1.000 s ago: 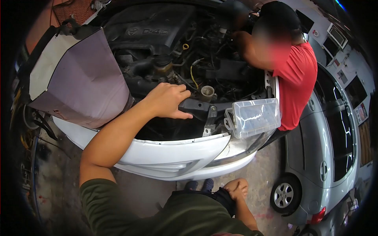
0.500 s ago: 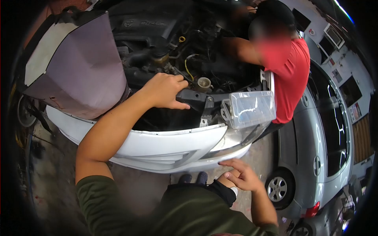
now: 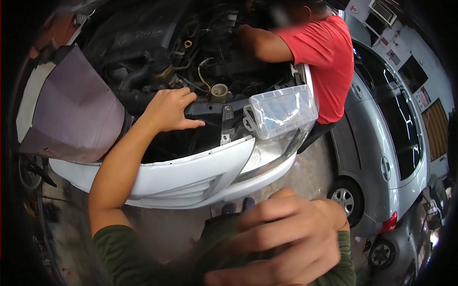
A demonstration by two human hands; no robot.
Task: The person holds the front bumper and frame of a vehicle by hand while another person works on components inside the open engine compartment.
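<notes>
My left hand (image 3: 169, 109) rests on the black front crossmember (image 3: 207, 110) of the engine bay, thumb spread away from the bent fingers and nothing held. Close to the camera, my right hand (image 3: 286, 238) is lifted in front of my body. It is slightly blurred, with its fingers loosely bent and apart, and no object shows in it. A clear plastic organizer box (image 3: 284, 112) lies over the headlight (image 3: 262, 155). Near my left fingers sits a round, open-topped filler neck (image 3: 219, 92), beside a yellow-sleeved cable (image 3: 201, 76).
A co-worker in a red shirt (image 3: 322, 52) leans over the engine bay, one arm reaching in. The white bumper (image 3: 191, 183) stands before me. A grey-purple cover (image 3: 78, 112) drapes the left side. A silver car (image 3: 377, 133) is parked at the right.
My right hand has risen from beside my leg toward the camera. My left hand stays on the crossmember. The view has shifted, so the car appears further left; the co-worker's head and arm moved.
</notes>
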